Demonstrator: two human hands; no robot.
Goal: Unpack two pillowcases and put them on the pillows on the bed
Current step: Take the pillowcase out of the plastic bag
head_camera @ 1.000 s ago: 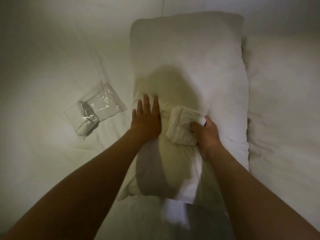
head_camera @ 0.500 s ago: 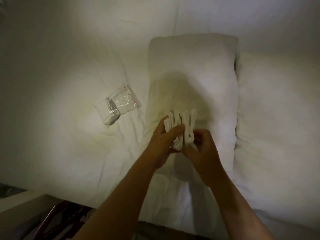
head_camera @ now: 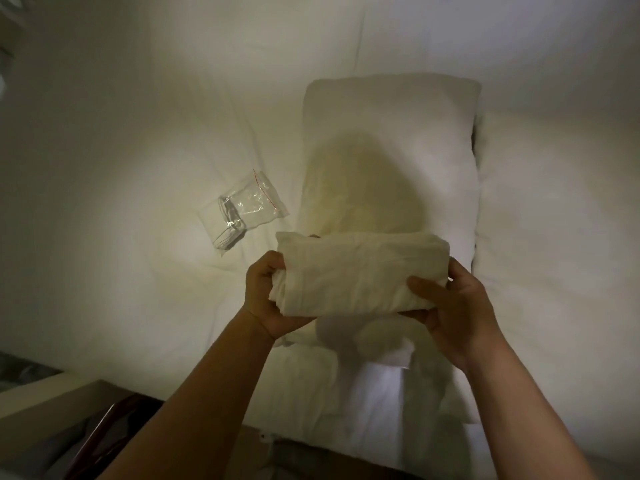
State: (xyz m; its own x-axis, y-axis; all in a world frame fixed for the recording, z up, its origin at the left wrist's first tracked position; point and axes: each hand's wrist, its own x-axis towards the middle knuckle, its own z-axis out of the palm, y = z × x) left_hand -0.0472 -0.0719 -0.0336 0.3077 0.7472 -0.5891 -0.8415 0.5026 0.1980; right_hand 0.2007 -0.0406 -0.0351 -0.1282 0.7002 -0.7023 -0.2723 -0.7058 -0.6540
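A folded white pillowcase (head_camera: 360,270) is held up above the near end of a white pillow (head_camera: 391,150) that lies lengthwise on the bed. My left hand (head_camera: 273,299) grips the pillowcase's left end, fingers curled under it. My right hand (head_camera: 457,306) grips its right end, thumb on top. A second pillow (head_camera: 554,220) lies to the right of the first one. A clear zip bag (head_camera: 247,209) with a red seal line lies on the sheet to the left.
The white bed sheet (head_camera: 121,168) spreads to the left and far side. The bed's near edge runs along the bottom, with a pale ledge (head_camera: 45,400) and a dark reddish object (head_camera: 110,434) at the lower left.
The pillowcase was picked up off the pillow, both hands took it, and it has been unfolded from a small bundle into a wider strip. My view has pulled back from the bed.
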